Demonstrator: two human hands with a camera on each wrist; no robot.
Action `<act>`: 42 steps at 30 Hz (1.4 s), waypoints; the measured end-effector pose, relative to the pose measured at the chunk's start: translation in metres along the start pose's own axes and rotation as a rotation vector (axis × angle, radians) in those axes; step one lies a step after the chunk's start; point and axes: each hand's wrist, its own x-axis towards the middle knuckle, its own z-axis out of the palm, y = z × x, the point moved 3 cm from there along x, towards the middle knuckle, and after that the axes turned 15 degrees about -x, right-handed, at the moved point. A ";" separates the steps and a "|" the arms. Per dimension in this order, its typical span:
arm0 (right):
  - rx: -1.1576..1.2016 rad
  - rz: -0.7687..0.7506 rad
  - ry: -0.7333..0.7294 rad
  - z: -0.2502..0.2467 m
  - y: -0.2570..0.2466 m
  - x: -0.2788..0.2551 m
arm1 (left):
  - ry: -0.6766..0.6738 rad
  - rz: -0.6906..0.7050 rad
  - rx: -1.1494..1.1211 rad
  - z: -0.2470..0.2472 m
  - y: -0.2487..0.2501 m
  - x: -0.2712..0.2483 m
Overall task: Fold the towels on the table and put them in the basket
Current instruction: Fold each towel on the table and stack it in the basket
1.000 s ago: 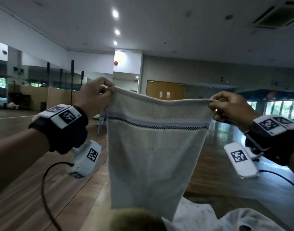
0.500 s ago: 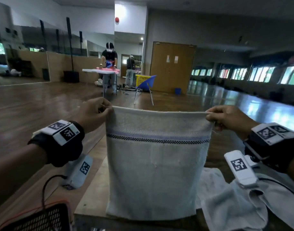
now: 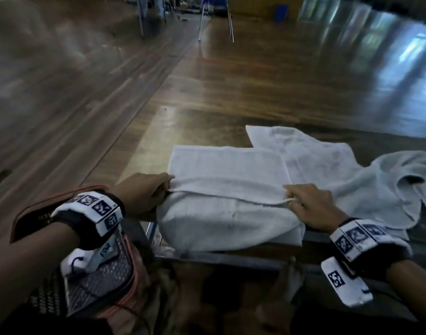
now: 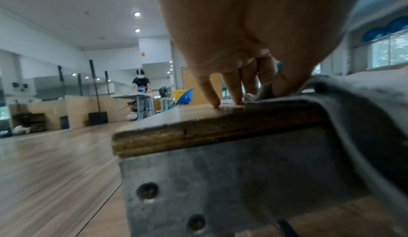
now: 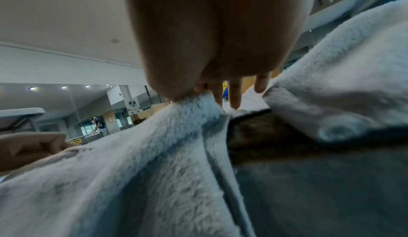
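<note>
A white towel lies flat on the wooden table, and its near part hangs over the front edge. My left hand pinches the towel's left side at the fold line. In the left wrist view the left hand has its outer fingertips on the tabletop beside the towel. My right hand pinches the right side; in the right wrist view thumb and fingers of the right hand grip the fluffy towel. A dark mesh basket with an orange rim sits low at the left.
Two more unfolded white towels lie to the right, one partly under the held towel, another rumpled one further right, also seen as a towel in the right wrist view. A chair and people stand far off on the wooden floor.
The towel hung in the air from both hands by its top corners. Both hands have come down and laid it on the table, and the view has tipped down.
</note>
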 end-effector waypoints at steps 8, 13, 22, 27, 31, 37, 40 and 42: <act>0.158 0.014 0.078 -0.004 0.002 -0.038 | -0.215 -0.038 -0.090 -0.010 0.014 -0.028; 0.312 0.146 0.332 -0.039 0.009 0.004 | 0.106 -0.012 -0.222 -0.044 0.010 0.013; 0.024 0.179 0.235 -0.017 0.002 0.087 | 0.033 -0.148 0.048 -0.037 -0.004 0.068; -0.026 0.048 0.129 -0.013 -0.006 0.095 | 0.011 -0.116 0.058 -0.028 -0.004 0.069; -0.029 0.023 0.081 -0.014 -0.008 0.092 | 0.025 -0.093 0.057 -0.025 -0.004 0.069; 0.117 0.049 0.075 -0.018 -0.009 0.086 | 0.032 -0.101 -0.061 -0.028 -0.010 0.063; 0.187 0.023 0.012 -0.017 -0.011 0.084 | 0.013 -0.088 -0.091 -0.025 -0.010 0.062; 0.163 -0.004 -0.005 -0.016 -0.013 0.085 | 0.014 -0.080 -0.094 -0.025 -0.009 0.061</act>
